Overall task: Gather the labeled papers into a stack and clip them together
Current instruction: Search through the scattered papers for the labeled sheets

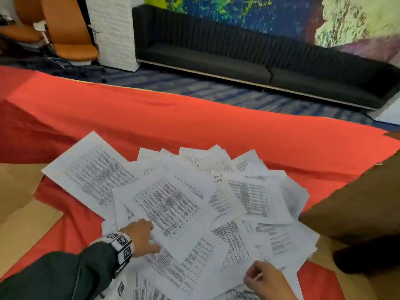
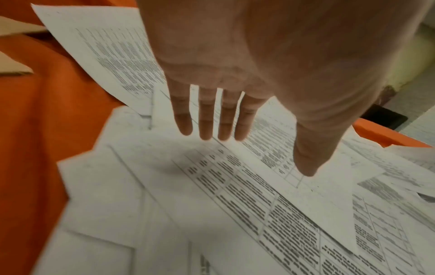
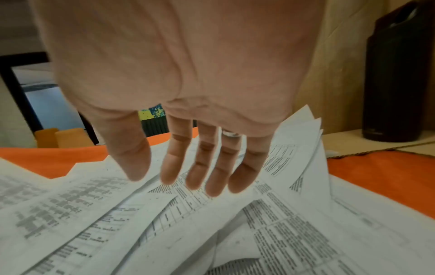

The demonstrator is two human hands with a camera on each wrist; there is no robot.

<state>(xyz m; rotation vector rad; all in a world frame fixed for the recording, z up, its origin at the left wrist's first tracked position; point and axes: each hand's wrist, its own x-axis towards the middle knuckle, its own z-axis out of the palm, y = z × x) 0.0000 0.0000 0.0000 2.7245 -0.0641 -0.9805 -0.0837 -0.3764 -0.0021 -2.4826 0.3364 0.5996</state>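
Many printed white papers (image 1: 173, 202) lie fanned in a loose, overlapping heap on the red cloth (image 1: 194, 122). My left hand (image 1: 151, 234) rests at the heap's near left with its fingers straight. In the left wrist view the left hand (image 2: 259, 154) is spread flat just over the papers (image 2: 212, 195), the thumb tip touching a sheet. My right hand (image 1: 255, 276) hovers at the heap's near right edge. The right wrist view shows the right hand (image 3: 172, 181) with relaxed fingers above the papers (image 3: 141, 214), holding nothing. No clip is in view.
Brown cardboard (image 1: 21, 224) lies under the cloth at the left. A brown box (image 1: 357, 202) stands close on the right, with a black bottle (image 3: 397, 83) by it. Beyond the table's far edge are carpet and a black sofa (image 1: 216, 46).
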